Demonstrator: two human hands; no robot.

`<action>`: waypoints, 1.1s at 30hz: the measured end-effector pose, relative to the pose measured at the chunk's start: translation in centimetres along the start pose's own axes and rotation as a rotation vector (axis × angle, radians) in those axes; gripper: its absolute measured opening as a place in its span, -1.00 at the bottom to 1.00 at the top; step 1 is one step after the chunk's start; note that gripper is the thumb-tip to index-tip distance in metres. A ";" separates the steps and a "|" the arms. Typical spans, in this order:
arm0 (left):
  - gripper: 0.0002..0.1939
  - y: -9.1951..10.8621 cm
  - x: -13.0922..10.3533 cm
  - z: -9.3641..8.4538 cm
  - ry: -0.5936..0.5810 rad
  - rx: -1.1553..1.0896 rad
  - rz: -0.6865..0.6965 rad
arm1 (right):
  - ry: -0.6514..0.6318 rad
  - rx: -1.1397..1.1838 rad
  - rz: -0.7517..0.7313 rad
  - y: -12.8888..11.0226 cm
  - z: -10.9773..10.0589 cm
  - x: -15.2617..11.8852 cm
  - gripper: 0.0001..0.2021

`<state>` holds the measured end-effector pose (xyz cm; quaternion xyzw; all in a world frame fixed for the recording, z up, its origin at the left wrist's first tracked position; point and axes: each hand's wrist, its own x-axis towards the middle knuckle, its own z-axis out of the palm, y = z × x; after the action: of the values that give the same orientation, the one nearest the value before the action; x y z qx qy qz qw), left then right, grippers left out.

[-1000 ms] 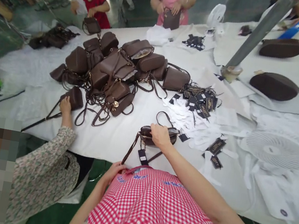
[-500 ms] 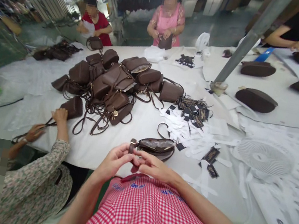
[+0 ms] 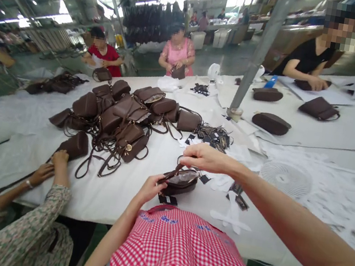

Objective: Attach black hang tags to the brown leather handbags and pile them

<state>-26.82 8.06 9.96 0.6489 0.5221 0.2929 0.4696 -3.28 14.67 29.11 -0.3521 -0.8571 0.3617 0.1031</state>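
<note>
A small brown handbag [image 3: 179, 189] lies on the table right in front of me, its zip top open and pale filling showing inside. My left hand [image 3: 149, 189] is closed at the bag's left end, fingers pinching the strap there. Above the bag, my right hand [image 3: 205, 157] has its fingers closed around the bag's thin brown strap [image 3: 180, 166], which is drawn upward. A black tag [image 3: 167, 200] rests by the table edge, just below the bag.
Many brown handbags [image 3: 125, 114] are heaped at left centre. Black tags [image 3: 214, 137] and white strips [image 3: 231, 216] lie to the right, near a white fan [image 3: 285, 178]. A metal post [image 3: 260, 51] rises behind. Beside me, a co-worker's hands [image 3: 51, 166] hold another bag.
My right hand has moved up from beside my left hand and now lifts the strap. My left hand has shifted to the bag's end. The view has tilted up and right.
</note>
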 end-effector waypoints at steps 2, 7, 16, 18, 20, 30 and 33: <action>-0.85 -1.1 -0.2 -0.3 0.046 -0.035 -0.004 | -0.077 0.304 0.064 0.9 -0.9 -0.1 -0.50; -0.88 -2.0 -0.9 -1.3 0.141 -0.008 -0.001 | -0.002 0.598 0.114 2.5 -1.7 -0.4 -0.44; -0.86 -2.1 -1.0 -1.1 0.274 0.020 -0.026 | 0.110 -0.221 -0.027 2.4 -2.5 0.5 -0.70; -0.87 -2.9 -1.1 -1.5 0.287 0.021 -0.054 | 0.015 -0.344 -0.054 2.8 -2.6 0.4 -0.84; -0.87 -3.4 -1.2 -1.8 0.299 0.041 -0.069 | -0.084 -0.360 -0.067 3.2 -2.5 0.2 -0.75; -0.58 4.8 -0.5 -1.0 0.296 0.099 0.125 | -0.271 0.637 -0.059 0.5 -0.8 3.4 -0.56; -0.58 8.5 -0.2 -0.8 0.321 -0.020 0.138 | -0.278 0.809 -0.011 0.1 -0.2 4.9 -0.56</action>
<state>-24.14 8.04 18.07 0.6234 0.5416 0.4293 0.3657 -6.68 18.19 28.80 -0.2269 -0.6537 0.7122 0.1183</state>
